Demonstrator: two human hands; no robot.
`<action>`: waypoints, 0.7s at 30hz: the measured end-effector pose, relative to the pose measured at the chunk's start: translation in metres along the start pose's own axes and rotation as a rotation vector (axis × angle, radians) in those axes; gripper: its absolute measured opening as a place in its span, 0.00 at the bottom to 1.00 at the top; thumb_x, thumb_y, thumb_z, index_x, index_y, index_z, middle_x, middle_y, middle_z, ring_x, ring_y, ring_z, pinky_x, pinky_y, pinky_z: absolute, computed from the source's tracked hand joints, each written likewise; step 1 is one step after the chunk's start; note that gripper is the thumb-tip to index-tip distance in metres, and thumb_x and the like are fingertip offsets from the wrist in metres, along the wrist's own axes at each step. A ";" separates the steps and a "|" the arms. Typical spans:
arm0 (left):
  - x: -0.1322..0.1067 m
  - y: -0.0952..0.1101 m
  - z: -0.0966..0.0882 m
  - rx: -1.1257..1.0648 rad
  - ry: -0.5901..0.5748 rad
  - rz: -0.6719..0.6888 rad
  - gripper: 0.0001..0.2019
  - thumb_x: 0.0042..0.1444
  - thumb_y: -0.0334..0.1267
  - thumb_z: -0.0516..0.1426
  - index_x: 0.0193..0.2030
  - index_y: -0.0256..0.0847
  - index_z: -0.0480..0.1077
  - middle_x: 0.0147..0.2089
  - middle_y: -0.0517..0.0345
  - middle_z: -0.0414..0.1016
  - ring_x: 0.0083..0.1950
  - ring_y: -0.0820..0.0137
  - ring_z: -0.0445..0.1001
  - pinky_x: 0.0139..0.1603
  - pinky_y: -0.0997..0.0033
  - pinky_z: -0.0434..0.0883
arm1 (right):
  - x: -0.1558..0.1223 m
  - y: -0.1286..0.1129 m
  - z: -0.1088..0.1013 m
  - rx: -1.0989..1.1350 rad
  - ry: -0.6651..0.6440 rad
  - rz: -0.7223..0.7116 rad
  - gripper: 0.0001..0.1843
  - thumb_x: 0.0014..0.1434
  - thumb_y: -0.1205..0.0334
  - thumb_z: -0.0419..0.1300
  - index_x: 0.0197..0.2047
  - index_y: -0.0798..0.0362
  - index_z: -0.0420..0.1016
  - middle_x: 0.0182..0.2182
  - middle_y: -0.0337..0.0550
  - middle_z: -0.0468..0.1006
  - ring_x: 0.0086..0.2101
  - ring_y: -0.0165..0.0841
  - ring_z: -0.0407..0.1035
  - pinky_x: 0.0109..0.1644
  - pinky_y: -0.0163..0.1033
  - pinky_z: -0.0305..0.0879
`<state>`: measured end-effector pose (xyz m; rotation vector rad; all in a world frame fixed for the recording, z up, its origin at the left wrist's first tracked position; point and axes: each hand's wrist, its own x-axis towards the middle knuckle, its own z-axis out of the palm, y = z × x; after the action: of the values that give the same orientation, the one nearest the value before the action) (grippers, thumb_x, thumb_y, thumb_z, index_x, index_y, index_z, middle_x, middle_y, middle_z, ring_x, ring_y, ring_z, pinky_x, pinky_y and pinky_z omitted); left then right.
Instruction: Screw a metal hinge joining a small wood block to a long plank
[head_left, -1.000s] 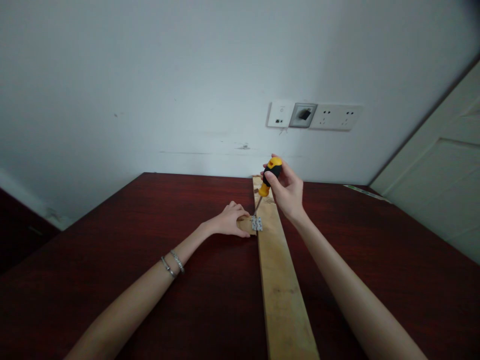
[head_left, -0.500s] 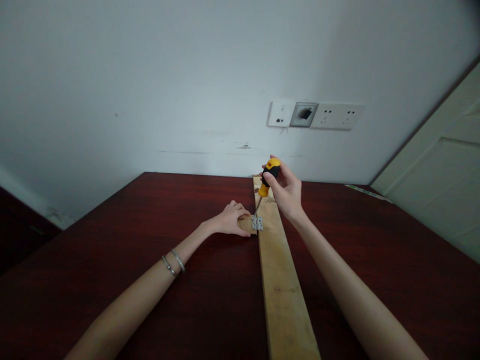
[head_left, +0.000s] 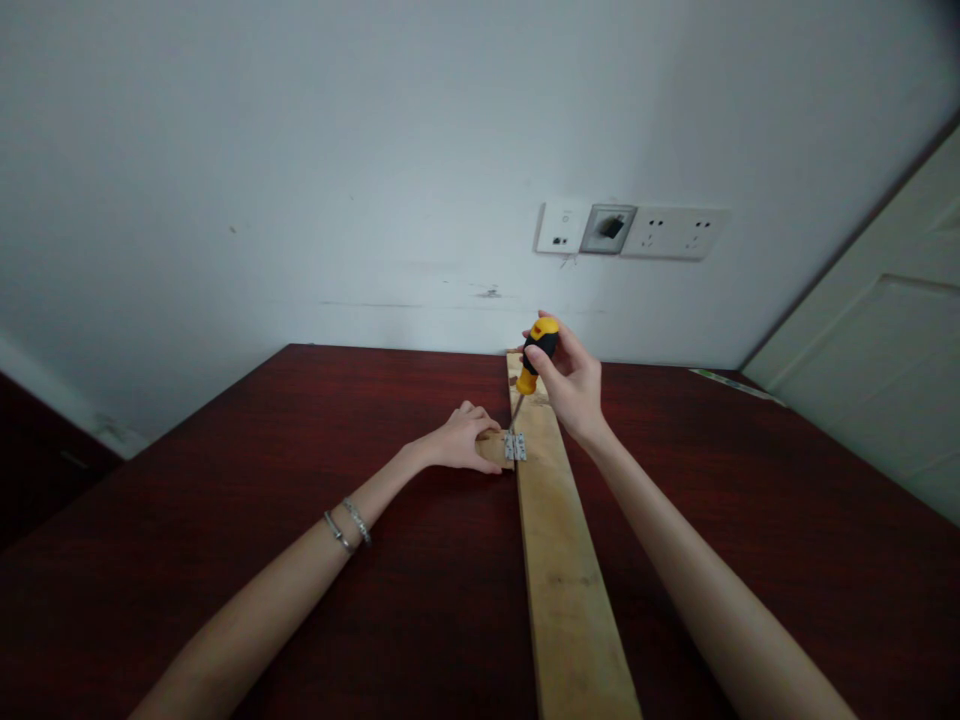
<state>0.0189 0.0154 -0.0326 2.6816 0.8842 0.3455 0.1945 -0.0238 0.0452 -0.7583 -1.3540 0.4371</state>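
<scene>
My left hand (head_left: 463, 440) grips a small wooden block (head_left: 492, 449) between thumb and fingers, its right end against a long wooden board (head_left: 559, 540). A silver metal hinge (head_left: 515, 446) spans the joint, one leaf on the block and the other on the board. In my right hand (head_left: 574, 385) is a screwdriver (head_left: 541, 345) with a yellow and black handle, closed in the fingers and tilted. Its shaft slants down to the left, with the tip at the hinge's upper part on the block side. Whatever screw lies under the tip is too small to make out.
Both wooden pieces lie on a dark red tabletop (head_left: 375, 400). Behind it rises a white wall with a row of sockets (head_left: 630, 231). A pale panelled door (head_left: 885, 330) stands at the right, and a thin flat strip (head_left: 736, 386) lies near the table's back right edge.
The screwdriver handle and my right hand have shifted very slightly left. My left hand, the block and the board stay where they were.
</scene>
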 end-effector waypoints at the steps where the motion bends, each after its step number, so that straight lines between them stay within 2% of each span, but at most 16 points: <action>1: 0.000 0.000 0.000 -0.004 0.002 0.001 0.33 0.39 0.56 0.65 0.50 0.41 0.70 0.44 0.51 0.66 0.47 0.59 0.59 0.51 0.59 0.61 | 0.000 0.000 0.000 0.007 0.000 0.002 0.25 0.53 0.53 0.63 0.55 0.46 0.69 0.48 0.44 0.76 0.46 0.37 0.72 0.56 0.50 0.66; 6: 0.000 0.001 0.001 -0.042 0.009 -0.002 0.32 0.38 0.55 0.66 0.49 0.41 0.71 0.43 0.52 0.66 0.47 0.59 0.59 0.51 0.59 0.61 | 0.000 -0.001 0.000 0.040 -0.013 0.031 0.26 0.52 0.51 0.63 0.54 0.46 0.69 0.46 0.44 0.76 0.45 0.37 0.72 0.55 0.49 0.66; 12: -0.001 0.003 0.001 -0.157 -0.002 -0.009 0.29 0.38 0.48 0.68 0.48 0.40 0.69 0.43 0.53 0.65 0.48 0.60 0.60 0.51 0.60 0.63 | 0.002 0.002 0.000 0.037 0.004 0.042 0.23 0.52 0.52 0.63 0.51 0.46 0.70 0.45 0.43 0.76 0.44 0.36 0.72 0.54 0.48 0.67; 16: -0.001 0.003 0.001 -0.172 -0.016 -0.017 0.29 0.38 0.47 0.68 0.48 0.39 0.69 0.43 0.53 0.64 0.48 0.60 0.60 0.52 0.59 0.63 | 0.003 0.005 0.000 0.057 0.026 0.037 0.23 0.50 0.54 0.65 0.49 0.46 0.70 0.46 0.44 0.75 0.44 0.36 0.72 0.55 0.48 0.66; 21: -0.002 0.001 0.002 -0.196 -0.001 -0.003 0.30 0.39 0.47 0.67 0.49 0.39 0.68 0.44 0.53 0.63 0.49 0.61 0.59 0.52 0.61 0.63 | 0.002 0.007 0.001 0.096 -0.008 0.070 0.23 0.51 0.55 0.64 0.50 0.46 0.69 0.45 0.43 0.75 0.43 0.36 0.72 0.55 0.51 0.66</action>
<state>0.0189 0.0133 -0.0347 2.5004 0.8100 0.4079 0.1951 -0.0178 0.0420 -0.7264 -1.3077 0.5569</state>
